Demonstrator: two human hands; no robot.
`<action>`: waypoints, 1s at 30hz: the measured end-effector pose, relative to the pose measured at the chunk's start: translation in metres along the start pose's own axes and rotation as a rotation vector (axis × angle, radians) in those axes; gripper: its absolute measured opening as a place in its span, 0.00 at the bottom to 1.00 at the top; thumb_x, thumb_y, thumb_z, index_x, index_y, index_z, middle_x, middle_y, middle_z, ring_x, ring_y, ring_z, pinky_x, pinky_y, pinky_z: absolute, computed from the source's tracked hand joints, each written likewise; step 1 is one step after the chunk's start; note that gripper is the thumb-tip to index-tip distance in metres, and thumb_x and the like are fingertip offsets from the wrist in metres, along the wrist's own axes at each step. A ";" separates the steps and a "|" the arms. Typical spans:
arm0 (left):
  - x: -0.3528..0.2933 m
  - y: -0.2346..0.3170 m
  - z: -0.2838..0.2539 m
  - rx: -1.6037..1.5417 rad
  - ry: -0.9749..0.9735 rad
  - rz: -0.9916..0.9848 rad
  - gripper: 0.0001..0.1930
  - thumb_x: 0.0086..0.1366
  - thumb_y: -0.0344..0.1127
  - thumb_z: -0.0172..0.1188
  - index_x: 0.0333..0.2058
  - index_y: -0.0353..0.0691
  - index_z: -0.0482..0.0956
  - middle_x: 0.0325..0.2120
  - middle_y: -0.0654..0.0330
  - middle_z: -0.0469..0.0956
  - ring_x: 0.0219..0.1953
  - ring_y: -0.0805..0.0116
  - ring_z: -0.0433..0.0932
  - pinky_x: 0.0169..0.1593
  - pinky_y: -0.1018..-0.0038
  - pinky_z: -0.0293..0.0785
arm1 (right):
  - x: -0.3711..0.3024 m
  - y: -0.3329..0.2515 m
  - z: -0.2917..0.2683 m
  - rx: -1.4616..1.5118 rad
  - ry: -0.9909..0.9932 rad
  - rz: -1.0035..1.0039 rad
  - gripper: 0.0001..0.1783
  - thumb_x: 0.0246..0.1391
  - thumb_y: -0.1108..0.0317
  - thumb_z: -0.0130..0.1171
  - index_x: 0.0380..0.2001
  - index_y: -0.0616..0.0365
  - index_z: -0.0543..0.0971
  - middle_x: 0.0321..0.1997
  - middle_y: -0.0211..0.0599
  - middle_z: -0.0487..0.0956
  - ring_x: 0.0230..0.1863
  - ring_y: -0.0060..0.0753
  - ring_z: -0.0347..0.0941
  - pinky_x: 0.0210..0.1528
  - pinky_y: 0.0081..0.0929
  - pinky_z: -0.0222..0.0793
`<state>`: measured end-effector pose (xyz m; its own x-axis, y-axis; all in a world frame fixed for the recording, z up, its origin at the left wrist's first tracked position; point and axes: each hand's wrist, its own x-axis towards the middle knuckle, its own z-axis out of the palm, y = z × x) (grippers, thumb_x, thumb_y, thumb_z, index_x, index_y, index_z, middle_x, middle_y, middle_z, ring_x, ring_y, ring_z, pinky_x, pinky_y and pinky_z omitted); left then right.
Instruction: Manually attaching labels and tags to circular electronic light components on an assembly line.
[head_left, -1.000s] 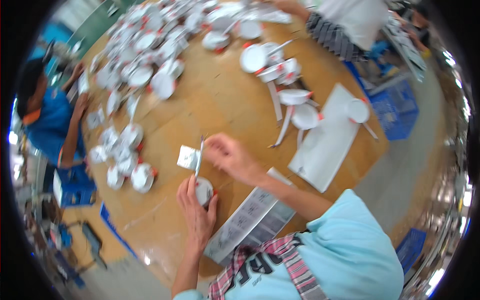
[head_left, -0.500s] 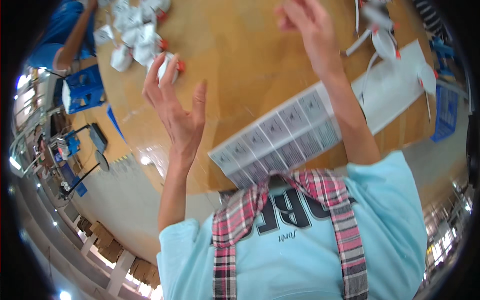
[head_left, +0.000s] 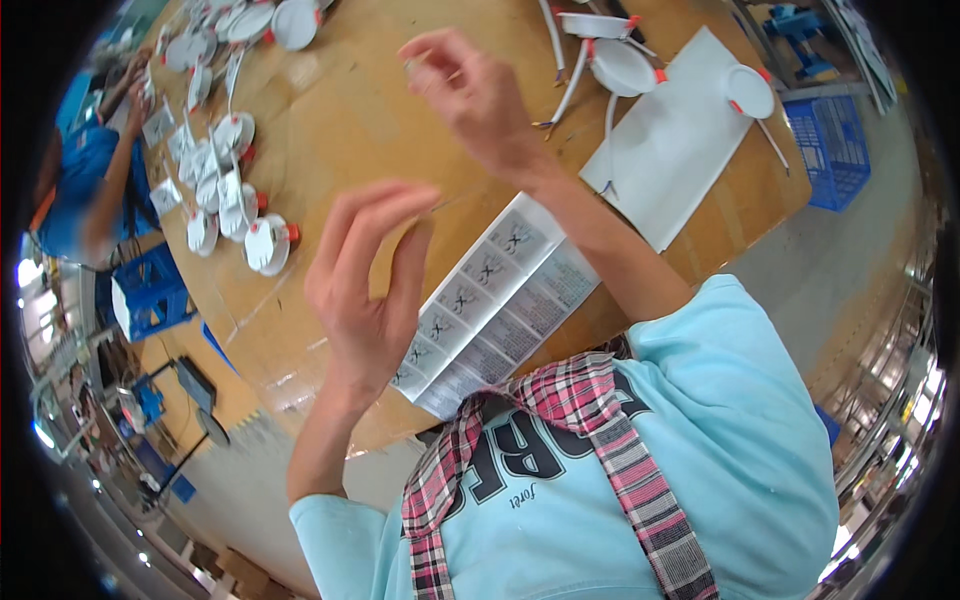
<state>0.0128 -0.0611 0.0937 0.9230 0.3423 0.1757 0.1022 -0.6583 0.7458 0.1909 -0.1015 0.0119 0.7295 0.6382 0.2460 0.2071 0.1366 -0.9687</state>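
Note:
My left hand (head_left: pixel 362 285) hovers over the near left end of a sheet of printed labels (head_left: pixel 500 290), its fingers bent and the thumb apart from them, nothing seen between. Above the wooden-brown table, my right hand (head_left: pixel 480 105) has its fingers curled and the fingertips pressed together; whatever they may hold is too small to make out. The label sheet, with rows of small drawings and text panels, lies near my body, partly under my right forearm. Left of my left hand is a round white downlight (head_left: pixel 267 246) with red clips, at the near end of a cluster.
More white downlights (head_left: pixel 205 170) crowd the table's left side. At the right, a blank white sheet (head_left: pixel 660 150) carries a downlight (head_left: pixel 749 92), near others with cables (head_left: pixel 622 68). Beyond stand a blue crate (head_left: pixel 828 150) and, at left, a blue stool (head_left: pixel 152 290) beside a co-worker (head_left: pixel 85 200).
The view has turned and shifted. My left hand has drawn away from the downlights, its fingers closer to the thumb. My right hand has come left, nearer my left hand.

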 end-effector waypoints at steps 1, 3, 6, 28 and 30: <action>0.025 0.008 0.003 -0.018 0.011 0.088 0.19 0.53 0.28 0.62 0.46 0.42 0.75 0.47 0.55 0.72 0.51 0.58 0.70 0.53 0.67 0.67 | -0.001 0.004 0.002 -0.106 -0.026 -0.016 0.10 0.54 0.68 0.54 0.39 0.58 0.75 0.23 0.34 0.76 0.22 0.26 0.71 0.28 0.25 0.68; 0.078 0.030 0.030 0.069 -0.056 0.341 0.21 0.52 0.28 0.63 0.46 0.42 0.74 0.48 0.55 0.71 0.53 0.58 0.69 0.54 0.65 0.65 | -0.013 0.010 0.020 -0.141 -0.001 -0.136 0.10 0.52 0.69 0.54 0.38 0.58 0.75 0.20 0.34 0.75 0.21 0.29 0.71 0.26 0.29 0.67; 0.134 0.022 0.091 0.227 -0.075 0.633 0.24 0.51 0.30 0.63 0.50 0.43 0.71 0.50 0.56 0.70 0.58 0.59 0.64 0.59 0.59 0.59 | -0.009 0.016 0.027 -0.181 -0.130 -0.142 0.08 0.51 0.72 0.54 0.36 0.58 0.76 0.21 0.36 0.74 0.22 0.31 0.72 0.26 0.30 0.67; 0.261 -0.012 0.066 0.406 -0.119 0.441 0.31 0.55 0.59 0.59 0.50 0.42 0.75 0.47 0.50 0.75 0.52 0.55 0.71 0.54 0.62 0.64 | -0.012 0.028 0.022 -0.367 -0.320 -0.131 0.05 0.53 0.72 0.53 0.28 0.62 0.76 0.28 0.43 0.78 0.34 0.46 0.76 0.36 0.41 0.71; 0.291 -0.033 0.094 0.443 -0.132 0.446 0.34 0.55 0.63 0.57 0.52 0.44 0.73 0.50 0.50 0.73 0.58 0.55 0.66 0.60 0.61 0.58 | -0.013 0.028 0.022 -0.382 -0.331 -0.140 0.05 0.53 0.71 0.54 0.28 0.62 0.76 0.28 0.43 0.78 0.33 0.46 0.76 0.36 0.40 0.71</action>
<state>0.3134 -0.0028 0.0601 0.9471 -0.0954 0.3066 -0.1850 -0.9425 0.2782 0.1732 -0.0893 -0.0186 0.4459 0.8472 0.2889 0.5557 -0.0089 -0.8314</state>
